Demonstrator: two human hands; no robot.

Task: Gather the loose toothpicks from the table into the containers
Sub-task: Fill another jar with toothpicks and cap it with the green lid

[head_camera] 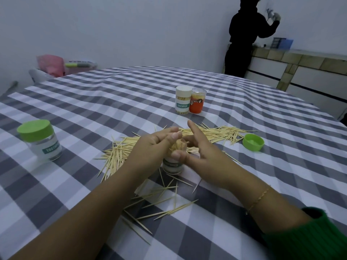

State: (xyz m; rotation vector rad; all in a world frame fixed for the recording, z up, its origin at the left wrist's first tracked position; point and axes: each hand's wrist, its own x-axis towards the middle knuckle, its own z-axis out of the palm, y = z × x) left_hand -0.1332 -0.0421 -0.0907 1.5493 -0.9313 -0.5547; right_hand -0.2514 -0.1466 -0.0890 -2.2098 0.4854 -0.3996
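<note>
Toothpicks (212, 133) lie scattered around both hands (154, 145).
</note>
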